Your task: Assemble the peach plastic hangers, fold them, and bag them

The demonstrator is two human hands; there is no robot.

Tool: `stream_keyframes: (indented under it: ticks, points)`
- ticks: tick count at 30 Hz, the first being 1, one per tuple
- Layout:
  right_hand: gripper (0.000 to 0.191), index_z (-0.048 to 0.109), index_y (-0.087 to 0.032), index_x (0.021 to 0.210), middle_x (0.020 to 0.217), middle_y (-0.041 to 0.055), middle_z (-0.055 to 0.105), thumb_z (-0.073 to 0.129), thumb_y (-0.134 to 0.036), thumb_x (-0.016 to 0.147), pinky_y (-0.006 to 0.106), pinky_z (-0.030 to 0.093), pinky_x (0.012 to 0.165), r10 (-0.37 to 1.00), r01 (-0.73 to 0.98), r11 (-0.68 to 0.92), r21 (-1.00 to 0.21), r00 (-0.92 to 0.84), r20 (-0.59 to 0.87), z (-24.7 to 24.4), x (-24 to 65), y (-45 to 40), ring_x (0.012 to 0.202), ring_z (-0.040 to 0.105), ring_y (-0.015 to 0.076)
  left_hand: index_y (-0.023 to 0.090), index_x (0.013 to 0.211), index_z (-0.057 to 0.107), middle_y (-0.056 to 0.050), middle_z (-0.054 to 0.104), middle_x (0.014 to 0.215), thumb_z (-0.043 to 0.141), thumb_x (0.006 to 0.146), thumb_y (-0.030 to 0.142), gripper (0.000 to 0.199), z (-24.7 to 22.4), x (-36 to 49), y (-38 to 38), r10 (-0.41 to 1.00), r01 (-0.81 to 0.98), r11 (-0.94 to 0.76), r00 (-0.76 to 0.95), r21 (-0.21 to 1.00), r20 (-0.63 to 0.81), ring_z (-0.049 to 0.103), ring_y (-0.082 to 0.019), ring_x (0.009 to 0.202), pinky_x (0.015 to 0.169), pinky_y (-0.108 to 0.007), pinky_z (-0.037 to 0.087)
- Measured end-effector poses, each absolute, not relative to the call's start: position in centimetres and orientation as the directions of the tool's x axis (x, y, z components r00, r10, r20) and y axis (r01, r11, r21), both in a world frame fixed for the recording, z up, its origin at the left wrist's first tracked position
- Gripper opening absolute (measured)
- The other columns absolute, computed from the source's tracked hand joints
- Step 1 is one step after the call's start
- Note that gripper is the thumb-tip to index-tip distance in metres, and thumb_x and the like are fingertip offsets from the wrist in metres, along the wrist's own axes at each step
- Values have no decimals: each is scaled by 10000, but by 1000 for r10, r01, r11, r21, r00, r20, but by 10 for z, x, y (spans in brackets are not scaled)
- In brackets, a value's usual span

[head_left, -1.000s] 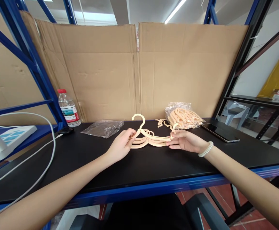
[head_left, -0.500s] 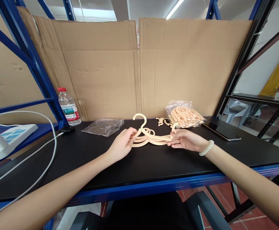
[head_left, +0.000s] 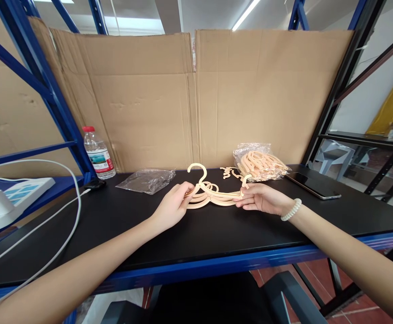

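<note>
Between my hands is a peach-coloured plastic clothes hanger (head_left: 221, 194), its hook curving up at the left. My left hand (head_left: 173, 204) is closed on the end below that hook. At the other end, my right hand (head_left: 262, 197) pinches the hanger's tip, where a small peach hook piece (head_left: 245, 180) stands up. I cannot tell whether that piece is joined to the hanger. Directly beneath lie more peach hangers (head_left: 213, 202), partly covered. Several small peach hook pieces (head_left: 229, 172) are scattered just behind.
A clear bag full of peach hangers (head_left: 262, 163) sits at the back right beside a phone (head_left: 313, 185). An empty clear bag (head_left: 145, 180) and a water bottle (head_left: 98, 154) stand left. A white cable (head_left: 77, 211) loops over the left side. Cardboard (head_left: 142, 99) walls the back.
Both hands keep their grip on the hanger with almost no movement. The whole view has shifted very slightly, with things appearing a little lower.
</note>
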State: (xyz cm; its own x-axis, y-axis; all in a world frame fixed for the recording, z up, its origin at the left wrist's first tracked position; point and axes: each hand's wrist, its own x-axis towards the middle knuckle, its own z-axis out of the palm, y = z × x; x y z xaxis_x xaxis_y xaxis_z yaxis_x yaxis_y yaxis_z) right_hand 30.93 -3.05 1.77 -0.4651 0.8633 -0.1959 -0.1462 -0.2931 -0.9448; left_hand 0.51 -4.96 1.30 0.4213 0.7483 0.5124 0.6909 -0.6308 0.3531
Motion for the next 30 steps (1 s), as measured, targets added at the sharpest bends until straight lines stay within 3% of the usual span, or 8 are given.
stream_keyframes:
  ticks: [7, 16, 24, 30]
  points:
    - [145, 557, -149, 788, 908, 153, 721, 695, -190, 809, 251, 577, 764, 881, -109, -196, -975, -455, -126, 17, 305, -34, 860, 710, 213, 222, 926, 475, -15, 567, 862, 403, 905, 208, 76, 12, 4, -47, 742, 692, -638, 435, 338, 510, 532, -179, 825, 749, -312, 431]
    - [146, 564, -157, 738, 812, 109, 709, 704, -149, 777, 286, 588, 800, 924, -139, -97, -985, -379, -38, 12, 301, -36, 864, 710, 243, 233, 1001, 467, -24, 648, 901, 385, 918, 226, 117, 14, 5, -50, 783, 631, -617, 438, 470, 441, 629, -192, 887, 770, -324, 469]
    - [201, 578, -164, 722, 714, 49, 672, 774, -142, 683, 271, 607, 719, 953, -194, -9, -981, -298, 51, 11, 298, -39, 751, 717, 229, 229, 976, 464, -26, 662, 890, 381, 911, 215, 106, 15, 7, -52, 771, 645, -627, 433, 437, 467, 640, -194, 863, 748, -320, 475]
    - [250, 579, -168, 737, 716, 46, 678, 811, -204, 654, 295, 609, 689, 964, -207, 62, -976, -242, 112, 10, 298, -40, 705, 711, 222, 227, 1083, 476, -33, 681, 894, 369, 924, 232, 192, 14, 8, -53, 787, 661, -608, 425, 441, 447, 635, -201, 846, 752, -329, 470]
